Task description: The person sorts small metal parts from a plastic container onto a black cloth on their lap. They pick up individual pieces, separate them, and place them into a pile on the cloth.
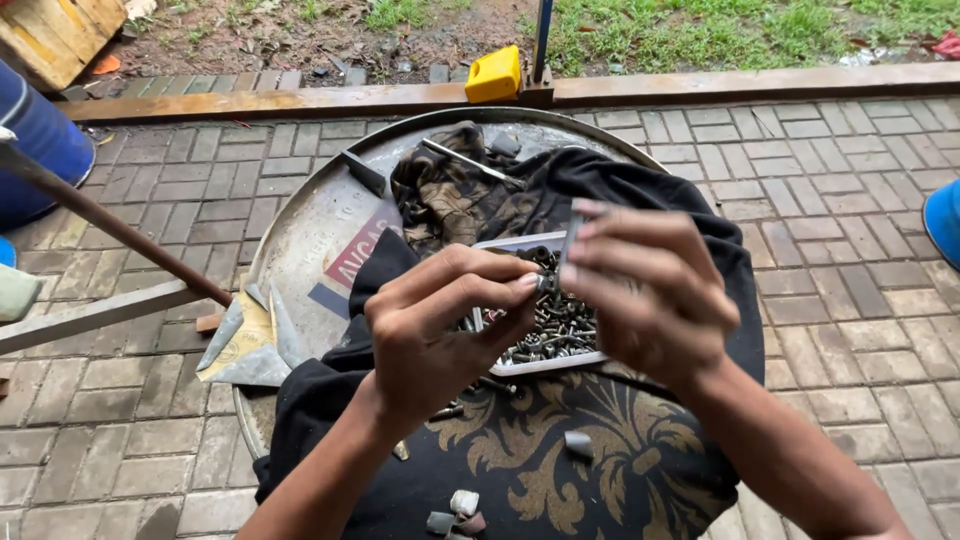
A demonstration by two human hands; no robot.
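Note:
My left hand (440, 325) and my right hand (650, 290) are raised together over a white tray (505, 243) full of several dark screws and bolts. The left fingertips pinch a small metal fastener (541, 282). The right fingers hold a thin grey metal piece (571, 235) upright, close to the fastener. The tray rests on a black cloth with a gold pattern (560, 460), spread over a round metal tabletop (310, 220).
Small metal bits (455, 512) lie on the cloth near me. A metal rod (470, 160) rests on a brown rag. Cut sheet scraps (245, 345) sit at the left rim. A rusty bar (110, 225), blue drum (40, 140) and yellow can (493, 75) stand around on brick paving.

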